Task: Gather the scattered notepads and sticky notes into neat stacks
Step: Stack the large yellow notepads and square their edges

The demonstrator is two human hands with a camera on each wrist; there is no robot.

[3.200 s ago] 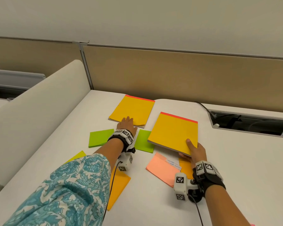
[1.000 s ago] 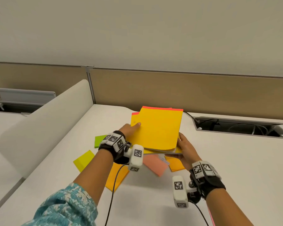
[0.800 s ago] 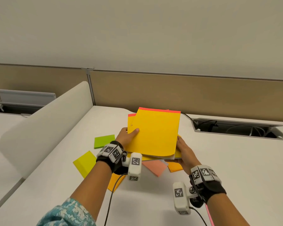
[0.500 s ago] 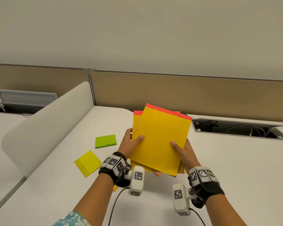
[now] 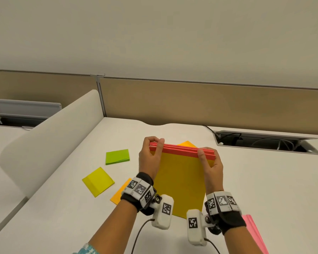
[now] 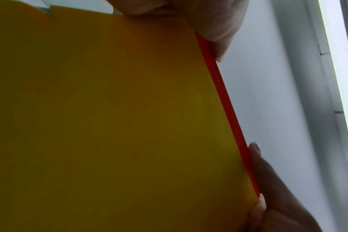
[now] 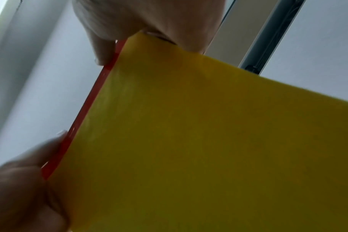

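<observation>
Two yellow notepads (image 5: 182, 182) with red bound edges are held together, upright above the desk, red edge on top. My left hand (image 5: 155, 143) pinches the top left corner and my right hand (image 5: 207, 155) pinches the top right corner. The left wrist view is filled by the yellow cover (image 6: 109, 125), and so is the right wrist view, where the cover (image 7: 209, 141) hides the desk. Loose on the desk lie green sticky notes (image 5: 117, 156), yellow-green sticky notes (image 5: 98, 181), an orange sheet (image 5: 120, 192) and a pink pad (image 5: 253, 233). Another orange sheet (image 5: 186, 143) peeks out behind the pads.
A rounded white divider (image 5: 44, 140) borders the white desk (image 5: 264, 189) on the left. A tan partition (image 5: 191, 103) closes the back. An open cable tray (image 5: 264, 143) with wires is sunk into the desk at the back right.
The two notepads have been brought together and squared up. They tipped from slanted to upright, and both hands slid up to pinch the red top edge.
</observation>
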